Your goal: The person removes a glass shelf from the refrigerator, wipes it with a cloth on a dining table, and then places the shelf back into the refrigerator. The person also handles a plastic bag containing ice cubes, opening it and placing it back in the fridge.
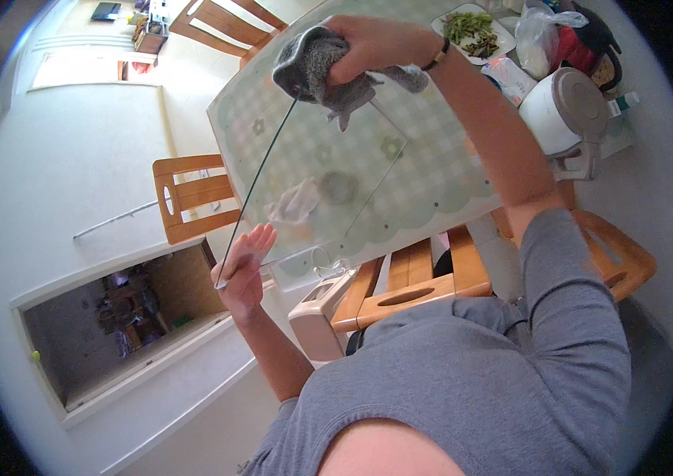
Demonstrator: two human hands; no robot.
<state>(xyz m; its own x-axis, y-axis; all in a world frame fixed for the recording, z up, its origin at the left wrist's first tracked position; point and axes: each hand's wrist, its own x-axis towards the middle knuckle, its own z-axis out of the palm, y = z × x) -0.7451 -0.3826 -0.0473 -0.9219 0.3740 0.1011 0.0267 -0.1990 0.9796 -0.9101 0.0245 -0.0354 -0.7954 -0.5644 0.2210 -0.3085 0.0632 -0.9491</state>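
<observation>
A clear glass pane (261, 174) is held up at a slant above the table; the tablecloth shows through it. My left hand (246, 271) supports the pane's near left corner, its fingers stretched along the glass and the thumb side at the edge. My right hand (366, 50) grips a bunched grey cloth (318, 65), which is pressed over the far edge of the pane. Folds of the cloth hide that part of the glass and some of the fingertips. Beyond the pane, a crumpled whitish cloth or tissue (296, 202) lies on the table.
The table (432, 172) has a checked, flowered cover. At its right stand a white lidded appliance with a handle (557, 113), a tissue pack (510, 80), a plastic bag (536, 38) and a plate of green vegetables (506, 44). Wooden chairs (193, 199) surround it; one chair (414, 297) is before me.
</observation>
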